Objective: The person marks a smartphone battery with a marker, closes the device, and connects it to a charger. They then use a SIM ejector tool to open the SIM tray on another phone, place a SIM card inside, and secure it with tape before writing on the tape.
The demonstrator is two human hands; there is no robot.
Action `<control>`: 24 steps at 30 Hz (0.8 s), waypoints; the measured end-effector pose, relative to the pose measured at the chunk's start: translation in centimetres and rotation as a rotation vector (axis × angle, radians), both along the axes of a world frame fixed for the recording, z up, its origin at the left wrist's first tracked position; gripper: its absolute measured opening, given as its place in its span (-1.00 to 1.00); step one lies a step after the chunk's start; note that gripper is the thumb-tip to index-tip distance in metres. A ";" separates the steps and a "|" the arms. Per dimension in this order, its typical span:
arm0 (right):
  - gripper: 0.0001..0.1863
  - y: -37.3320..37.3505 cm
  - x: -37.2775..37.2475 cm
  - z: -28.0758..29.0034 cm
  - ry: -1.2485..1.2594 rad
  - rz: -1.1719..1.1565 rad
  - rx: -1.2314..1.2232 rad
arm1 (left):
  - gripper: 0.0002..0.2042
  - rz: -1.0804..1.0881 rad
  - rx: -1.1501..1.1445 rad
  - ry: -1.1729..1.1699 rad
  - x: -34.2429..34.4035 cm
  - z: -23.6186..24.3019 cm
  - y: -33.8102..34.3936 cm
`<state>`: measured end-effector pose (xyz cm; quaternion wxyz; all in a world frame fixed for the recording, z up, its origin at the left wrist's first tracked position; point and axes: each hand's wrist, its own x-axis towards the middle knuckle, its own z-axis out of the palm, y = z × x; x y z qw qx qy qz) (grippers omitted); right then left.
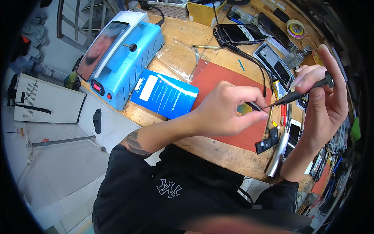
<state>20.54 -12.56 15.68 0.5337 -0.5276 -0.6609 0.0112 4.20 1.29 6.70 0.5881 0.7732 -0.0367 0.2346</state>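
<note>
My left hand (228, 111) pinches a small dark part (255, 106) above the red mat (218, 80) while my right hand (325, 95) fingers grip the dark tool (298, 94), tip touching it—work seems midway.

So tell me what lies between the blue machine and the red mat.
In the head view, a glossy blue packet lies between the blue machine and the red mat, with a clear plastic bag just beyond it.

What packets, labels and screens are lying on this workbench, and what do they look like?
Blue packet: flat, glossy, rectangular, with a white label panel, left of the red mat.
Clear plastic bag: empty-looking, behind the packet.
Blue machine: small red display on its front, dark phone screen on top.
Phones: dark screens, far edge.
</note>
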 end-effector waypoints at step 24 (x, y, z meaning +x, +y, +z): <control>-0.54 1.1 0.6 -0.1 -0.066 -0.025 0.112 | -0.89 0.088 -0.083 0.021 0.2 0.1 -0.5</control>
